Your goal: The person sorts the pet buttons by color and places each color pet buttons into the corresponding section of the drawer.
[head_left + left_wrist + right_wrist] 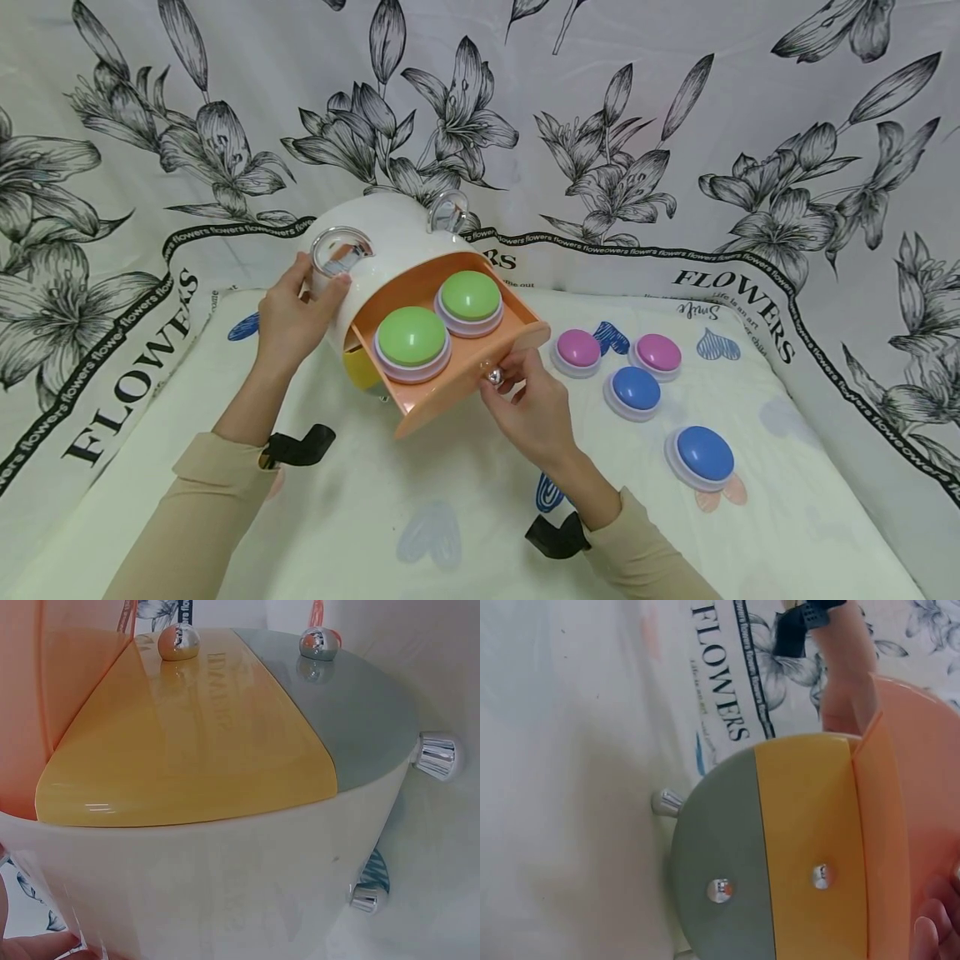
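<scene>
A white rounded drawer box (382, 221) with clear ear-shaped rings on top stands tilted in the head view. My left hand (296, 312) grips its left clear ear (339, 248), thumb against the ring. The top orange drawer (468, 367) is pulled out, and my right hand (536, 408) pinches its silver knob (495, 376). Two green dome buttons (411, 336) with pale bases sit side by side inside that drawer. Beneath it, a yellow drawer (191, 742) and a grey-green drawer (337, 712) are closed, each with a round silver knob.
To the right on the pale cloth (360, 517) lie two pink dome buttons (578, 347) and two blue ones (705, 454). A flower-printed white curtain (525, 150) hangs behind. Short silver feet (666, 802) stick out under the box.
</scene>
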Action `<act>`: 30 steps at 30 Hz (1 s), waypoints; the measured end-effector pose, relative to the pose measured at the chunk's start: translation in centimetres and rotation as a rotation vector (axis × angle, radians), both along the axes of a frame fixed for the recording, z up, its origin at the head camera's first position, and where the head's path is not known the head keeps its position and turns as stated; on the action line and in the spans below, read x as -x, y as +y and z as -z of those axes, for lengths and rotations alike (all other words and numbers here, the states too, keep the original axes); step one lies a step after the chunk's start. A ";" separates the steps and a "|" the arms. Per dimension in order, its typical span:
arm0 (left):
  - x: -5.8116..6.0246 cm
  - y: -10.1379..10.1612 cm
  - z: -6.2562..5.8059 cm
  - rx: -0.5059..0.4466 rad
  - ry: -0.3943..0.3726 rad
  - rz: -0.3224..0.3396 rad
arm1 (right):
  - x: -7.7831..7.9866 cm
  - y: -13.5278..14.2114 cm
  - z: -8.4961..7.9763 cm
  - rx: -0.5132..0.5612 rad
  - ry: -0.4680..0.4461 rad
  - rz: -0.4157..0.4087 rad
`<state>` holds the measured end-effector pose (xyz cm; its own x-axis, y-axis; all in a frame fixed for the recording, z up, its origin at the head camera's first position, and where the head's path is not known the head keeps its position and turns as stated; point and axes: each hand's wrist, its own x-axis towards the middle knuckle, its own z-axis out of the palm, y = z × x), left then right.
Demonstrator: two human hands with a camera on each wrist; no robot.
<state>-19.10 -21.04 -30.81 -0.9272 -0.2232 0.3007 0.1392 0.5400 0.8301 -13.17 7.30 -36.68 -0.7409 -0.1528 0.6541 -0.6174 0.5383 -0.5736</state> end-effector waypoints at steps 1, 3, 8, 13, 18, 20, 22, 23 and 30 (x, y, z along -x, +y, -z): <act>0.0 0.0 0.0 0.000 -0.001 0.000 | 0.0 0.0 0.0 -0.002 0.003 0.004; 0.0 0.0 0.0 0.000 -0.002 0.000 | 0.0 -0.1 -0.1 -0.005 0.008 0.011; 0.0 0.0 0.0 0.004 -0.003 -0.005 | 0.0 -0.2 -0.2 -0.005 0.016 0.018; 0.1 -0.1 0.1 0.001 -0.003 -0.005 | 0.4 -0.5 -0.5 0.000 0.024 0.017; 0.1 0.0 0.1 0.001 -0.003 -0.006 | 1.1 -0.9 -0.8 0.010 0.022 0.004; 0.0 0.0 0.0 0.001 -0.006 -0.007 | 1.4 -1.1 -1.0 0.010 0.023 0.005; 0.0 0.0 0.0 0.000 -0.012 -0.007 | 1.7 -1.4 -1.1 0.010 0.027 0.009; 0.0 0.0 0.0 0.001 -0.016 -0.008 | 1.9 -1.5 -1.2 0.009 0.029 0.013; 0.1 -0.1 0.0 0.004 -0.025 -0.008 | 2.9 -2.3 -1.7 -0.014 0.035 0.043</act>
<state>-19.17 -21.10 -30.82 -0.9326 -0.2301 0.2782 0.1138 0.5441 0.8313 -16.03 4.97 -34.97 -0.7239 -0.1301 0.6775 -0.6127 0.5726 -0.5446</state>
